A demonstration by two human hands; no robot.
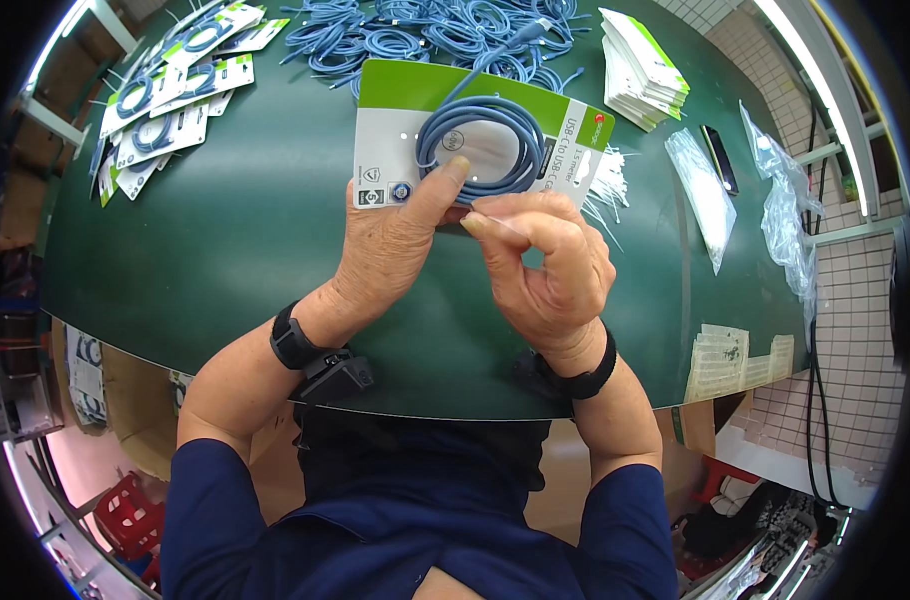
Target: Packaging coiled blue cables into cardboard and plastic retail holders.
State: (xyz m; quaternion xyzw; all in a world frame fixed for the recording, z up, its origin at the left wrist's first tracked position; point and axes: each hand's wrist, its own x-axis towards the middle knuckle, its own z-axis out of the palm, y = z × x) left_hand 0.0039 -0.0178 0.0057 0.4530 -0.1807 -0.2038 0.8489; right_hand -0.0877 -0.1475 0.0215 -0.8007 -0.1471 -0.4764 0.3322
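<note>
Table: dark green tabletop [265, 270], curved near edge on the wearer's side of the green-and-white cardboard card [390, 120].
Bag: flat clear-plastic bag [705, 200], thin white strips inside, right of the card.
Around: tangled blue cables [395, 42] behind the card; loose white ties [610, 185] just right.
Coil: blue looped cable [530, 150] on the card's front.
Left hand [390, 240]: thumb clamping cable against card.
Right hand [550, 255]: thumb and forefinger pinched together at card's lower edge; cannot tell what they grip.

Packs [183, 131] are lying at the back left of the table [225, 270], a pile of cables [395, 43] is lying right of them, behind a card [383, 90] that is bearing a single cable [525, 122], and farther right a stack of cards [630, 85], ties [610, 185] and a bag [703, 190] are lying behind some paper [720, 368].
</note>
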